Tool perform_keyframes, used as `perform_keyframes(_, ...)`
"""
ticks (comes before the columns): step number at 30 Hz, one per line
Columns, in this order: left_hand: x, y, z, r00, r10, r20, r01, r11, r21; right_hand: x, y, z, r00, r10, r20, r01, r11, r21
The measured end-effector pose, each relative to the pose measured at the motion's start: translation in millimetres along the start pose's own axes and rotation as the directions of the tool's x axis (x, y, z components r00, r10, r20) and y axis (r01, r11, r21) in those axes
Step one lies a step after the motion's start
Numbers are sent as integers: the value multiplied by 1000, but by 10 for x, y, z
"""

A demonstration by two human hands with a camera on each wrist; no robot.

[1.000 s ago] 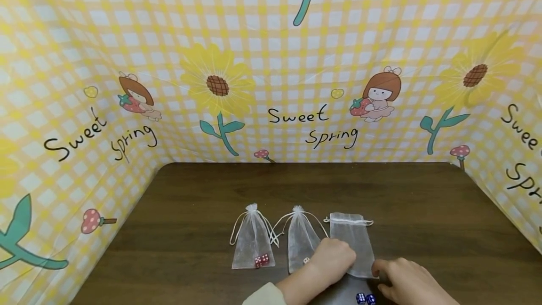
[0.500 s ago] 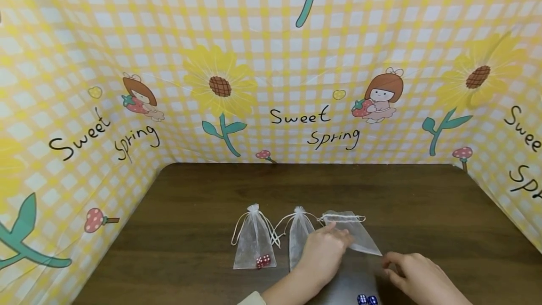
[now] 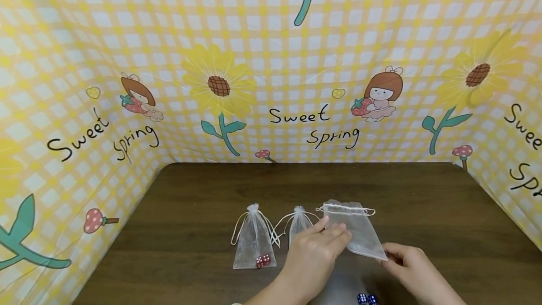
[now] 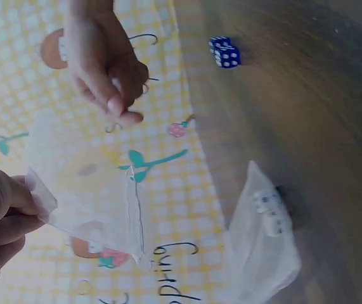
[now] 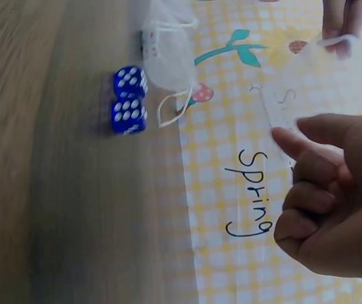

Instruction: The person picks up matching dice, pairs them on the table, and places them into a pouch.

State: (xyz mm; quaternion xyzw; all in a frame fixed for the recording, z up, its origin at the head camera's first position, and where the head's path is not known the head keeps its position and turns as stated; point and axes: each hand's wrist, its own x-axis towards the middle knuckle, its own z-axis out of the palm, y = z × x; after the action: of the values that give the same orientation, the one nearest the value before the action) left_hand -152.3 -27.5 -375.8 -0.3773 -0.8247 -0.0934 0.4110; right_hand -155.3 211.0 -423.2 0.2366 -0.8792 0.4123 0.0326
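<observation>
An organza drawstring bag hangs raised at the right of the row, see-through and flat, its white cord across the top. My left hand pinches it; in the left wrist view, thumb and fingers grip one corner of the sheer bag. Close by the lower right corner is my right hand. In the right wrist view that right hand has thumb and index finger apart, with the other fingers curled and nothing between them. Two blue dice with white dots lie on the table below the bag.
Left on the dark wooden table lies a cinched organza bag containing red dice. Beside it is another cinched bag, partly behind my left hand, with white dice inside. Yellow checked cloth encloses the back and sides.
The right-hand bag, lying flat a second ago, has been lifted by my left hand and tilted. My right hand has moved up a little toward its lower corner. The blue dice stay put.
</observation>
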Motion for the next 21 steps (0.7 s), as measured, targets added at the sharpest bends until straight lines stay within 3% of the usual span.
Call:
perform_keyframes(3, 1, 14, -97, 996, 64, -62, -63, 998, 14, 31, -53, -24, 993, 107, -46, -102, 989, 103)
perform_keyframes(5, -1, 18, -139, 986, 124, -111, -119, 992, 50, 51, -85, -41, 983, 173, -60, -160, 972, 174)
perform_keyframes(9, 0, 18, -188, 949, 223, -220, -203, 973, 110, 75, -150, -51, 967, 250, -50, -222, 923, 313)
perform_keyframes(12, 8, 17, -219, 920, 284, -272, -249, 956, 155, 96, -181, -39, 952, 306, -25, -278, 892, 357)
perform_keyframes(17, -1, 15, -254, 872, 393, -290, -330, 912, 243, 136, -232, -18, 914, 405, -1, -373, 842, 389)
perform_keyframes(21, -55, 36, -242, 854, 445, -270, -377, 887, 268, 175, -266, -16, 894, 446, -45, -395, 831, 392)
